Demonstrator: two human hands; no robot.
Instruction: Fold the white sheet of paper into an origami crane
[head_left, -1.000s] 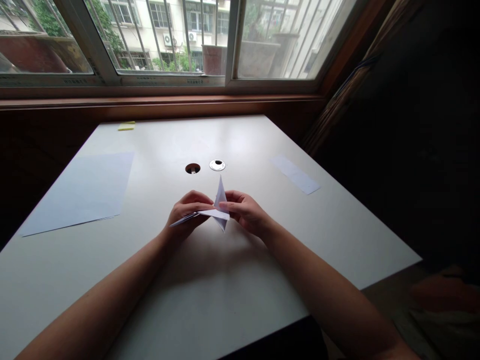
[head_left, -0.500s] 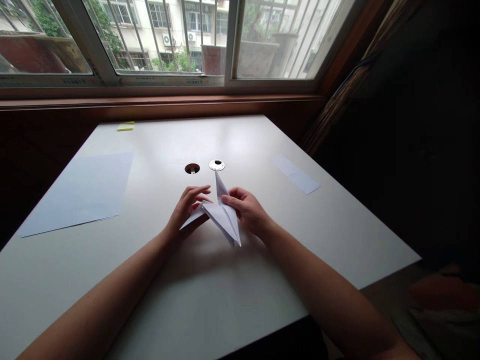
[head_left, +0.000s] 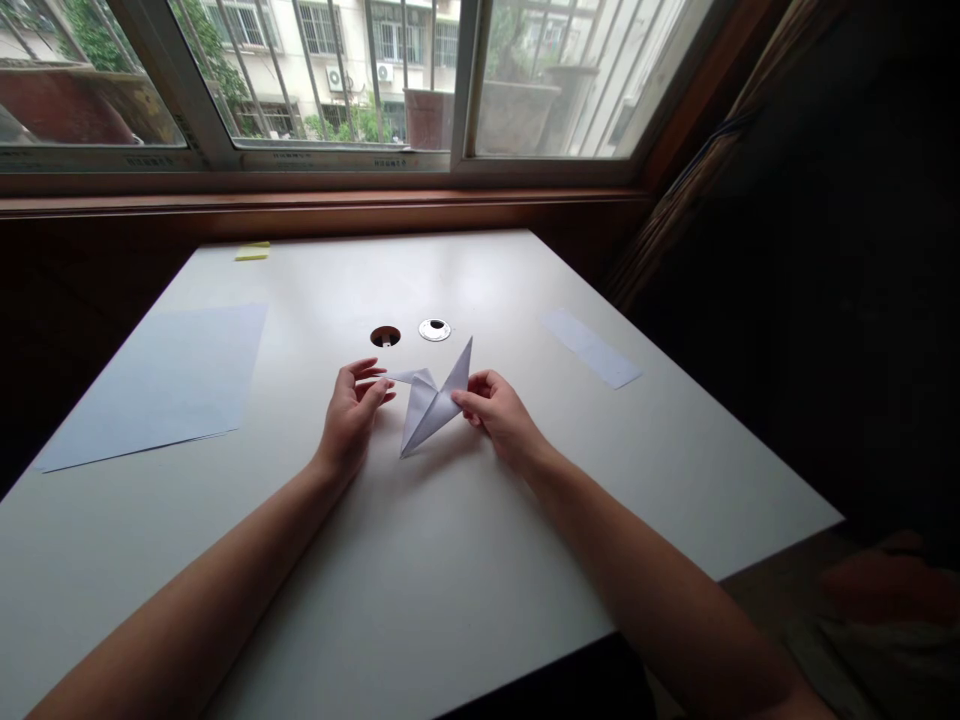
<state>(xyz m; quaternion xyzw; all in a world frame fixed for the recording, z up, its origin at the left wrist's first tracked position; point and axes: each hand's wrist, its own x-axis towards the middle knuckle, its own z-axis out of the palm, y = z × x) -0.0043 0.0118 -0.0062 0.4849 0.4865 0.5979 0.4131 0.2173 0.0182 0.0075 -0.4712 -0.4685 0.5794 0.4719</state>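
Note:
A folded white paper figure (head_left: 431, 402) with long pointed flaps is held just above the white table (head_left: 450, 560) near its middle. My right hand (head_left: 501, 415) pinches the figure at its right side, fingers closed on the paper. My left hand (head_left: 351, 415) is at the figure's left, its fingertips pinching one thin pointed flap that sticks out to the left. One flap points up and right, another points down toward the table.
A stack of white sheets (head_left: 161, 385) lies at the left. A narrow paper strip (head_left: 591, 347) lies at the right. A round hole (head_left: 385, 336) and a round cap (head_left: 434, 329) sit behind the hands. A yellow note pad (head_left: 251, 253) is at the far edge, below the window.
The paper figure has been turned and lifted a little away from me. My left hand has shifted from under the figure to pinching its left flap.

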